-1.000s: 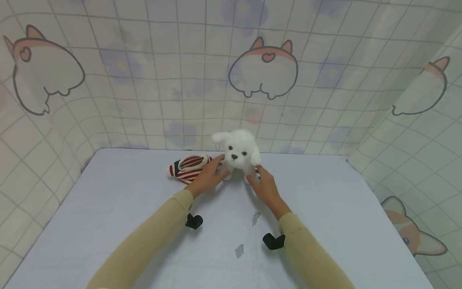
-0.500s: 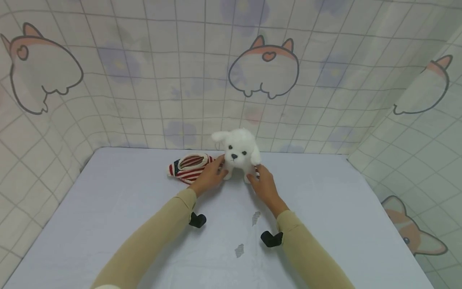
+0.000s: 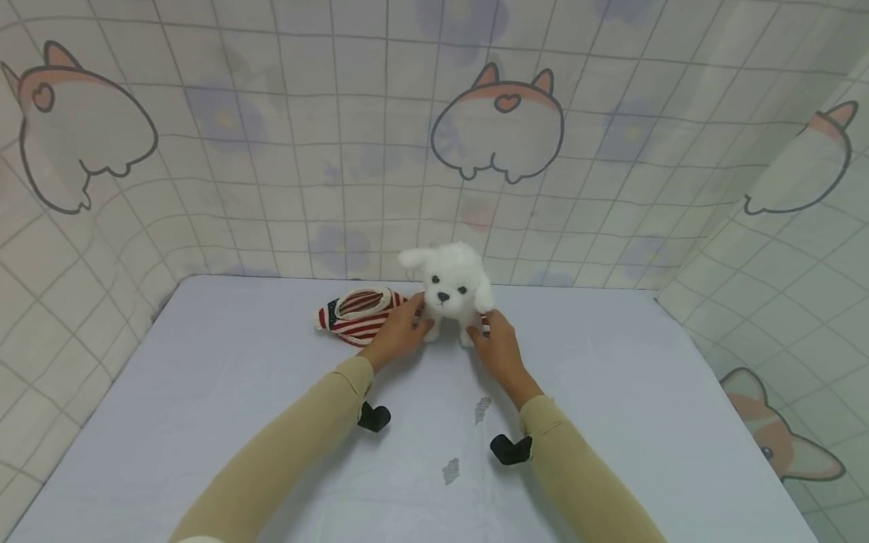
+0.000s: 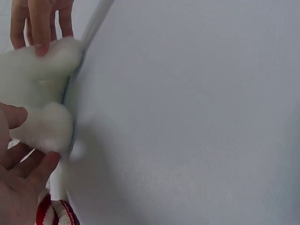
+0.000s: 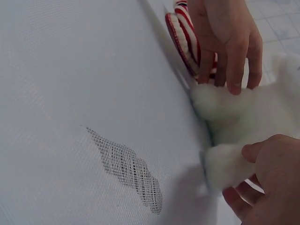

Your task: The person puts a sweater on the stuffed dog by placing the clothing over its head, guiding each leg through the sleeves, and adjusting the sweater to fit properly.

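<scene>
A white plush dog [image 3: 453, 275] stands upright at the far side of the table, facing me. From its left side in the head view, my left hand [image 3: 399, 332] holds a front leg, thumb in front and fingers behind. My right hand [image 3: 501, 348] grips the other front leg [image 5: 225, 164] the same way. Both paws appear to touch the tabletop. Beside the left hand lies a red-and-white striped cloth item [image 3: 356, 324] with a dark blue patch and a pale-rimmed opening; the left hand partly hides it. A sliver of red and white shows between dog and right hand.
The white-covered table [image 3: 237, 392] ends at a tiled-pattern curtain [image 3: 380, 151] with corgi drawings behind and at both sides. Grey worn patches [image 3: 451, 471] mark the tabletop. Black mounts [image 3: 511, 450] hang below both sleeves.
Both hands keep their places on the dog. The left forearm has shifted slightly to the right, and the view has moved a little. The dog stays almost still.
</scene>
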`<state>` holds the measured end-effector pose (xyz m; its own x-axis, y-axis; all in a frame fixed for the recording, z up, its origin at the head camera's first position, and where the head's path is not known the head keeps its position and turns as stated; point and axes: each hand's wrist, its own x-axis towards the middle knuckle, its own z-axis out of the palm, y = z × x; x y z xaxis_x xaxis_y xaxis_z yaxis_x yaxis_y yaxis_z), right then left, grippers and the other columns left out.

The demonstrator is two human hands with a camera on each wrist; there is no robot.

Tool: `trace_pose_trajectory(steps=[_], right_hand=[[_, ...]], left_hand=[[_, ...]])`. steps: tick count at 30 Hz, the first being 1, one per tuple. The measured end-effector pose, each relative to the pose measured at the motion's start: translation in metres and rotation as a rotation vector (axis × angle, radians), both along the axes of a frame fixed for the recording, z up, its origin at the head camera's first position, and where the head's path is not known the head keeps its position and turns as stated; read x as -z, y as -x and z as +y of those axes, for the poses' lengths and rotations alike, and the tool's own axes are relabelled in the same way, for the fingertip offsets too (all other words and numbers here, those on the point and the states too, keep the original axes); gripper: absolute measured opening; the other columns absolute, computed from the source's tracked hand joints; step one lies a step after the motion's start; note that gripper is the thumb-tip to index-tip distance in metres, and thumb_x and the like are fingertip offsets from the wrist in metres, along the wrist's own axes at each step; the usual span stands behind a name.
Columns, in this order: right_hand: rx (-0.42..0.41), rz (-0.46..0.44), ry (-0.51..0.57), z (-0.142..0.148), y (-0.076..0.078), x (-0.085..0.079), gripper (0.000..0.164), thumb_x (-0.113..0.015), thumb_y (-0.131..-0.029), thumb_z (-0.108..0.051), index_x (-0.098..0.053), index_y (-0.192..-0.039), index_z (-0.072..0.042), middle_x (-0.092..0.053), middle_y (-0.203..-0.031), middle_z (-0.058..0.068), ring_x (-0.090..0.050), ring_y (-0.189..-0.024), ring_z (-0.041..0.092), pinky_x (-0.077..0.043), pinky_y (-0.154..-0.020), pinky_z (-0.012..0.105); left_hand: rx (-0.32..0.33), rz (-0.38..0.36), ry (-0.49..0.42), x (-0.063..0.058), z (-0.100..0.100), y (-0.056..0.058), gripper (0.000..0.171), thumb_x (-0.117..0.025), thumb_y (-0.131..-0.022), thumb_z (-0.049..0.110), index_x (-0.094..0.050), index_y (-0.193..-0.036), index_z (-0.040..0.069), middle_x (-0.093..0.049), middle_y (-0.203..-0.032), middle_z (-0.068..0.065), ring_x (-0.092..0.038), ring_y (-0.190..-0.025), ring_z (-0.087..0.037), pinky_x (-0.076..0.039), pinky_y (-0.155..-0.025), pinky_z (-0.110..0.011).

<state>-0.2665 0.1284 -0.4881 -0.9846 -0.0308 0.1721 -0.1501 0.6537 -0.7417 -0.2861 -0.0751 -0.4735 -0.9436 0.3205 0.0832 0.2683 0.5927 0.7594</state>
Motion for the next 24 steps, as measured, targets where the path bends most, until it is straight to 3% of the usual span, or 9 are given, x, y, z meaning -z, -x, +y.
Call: trace_pose_trajectory(steps=[12,19,24], right_hand=[[-0.037,0.001,0.001,0.0,-0.014,-0.007,0.037,-0.063,-0.092,-0.012,-0.053,-0.126,-0.001,-0.061,-0.122,0.017,-0.061,-0.113,0.03,-0.055,-0.092,0.038],[-0.062,-0.002,0.001,0.001,-0.019,-0.007,0.037,-0.061,-0.093,-0.013,-0.053,-0.127,-0.001,-0.062,-0.124,0.016,-0.06,-0.116,0.028,-0.054,-0.093,0.038],[-0.081,0.018,-0.03,0.003,-0.023,-0.007,0.035,-0.061,-0.093,-0.013,-0.055,-0.126,-0.001,-0.063,-0.124,0.015,-0.061,-0.113,0.028,-0.054,-0.092,0.038]], left_hand=[[-0.037,0.06,0.053,0.002,-0.001,-0.007,0.047,-0.063,-0.093,0.019,-0.044,-0.135,0.009,-0.059,-0.126,-0.013,-0.057,-0.115,-0.025,-0.049,-0.097,-0.043],[-0.029,0.101,0.066,0.003,-0.004,-0.011,0.043,-0.066,-0.09,0.015,-0.046,-0.128,0.008,-0.061,-0.117,-0.013,-0.059,-0.105,-0.025,-0.051,-0.091,-0.041],[-0.019,0.096,0.063,0.004,-0.007,-0.015,0.046,-0.068,-0.089,0.016,-0.046,-0.129,0.011,-0.061,-0.119,-0.012,-0.06,-0.107,-0.026,-0.052,-0.092,-0.041]])
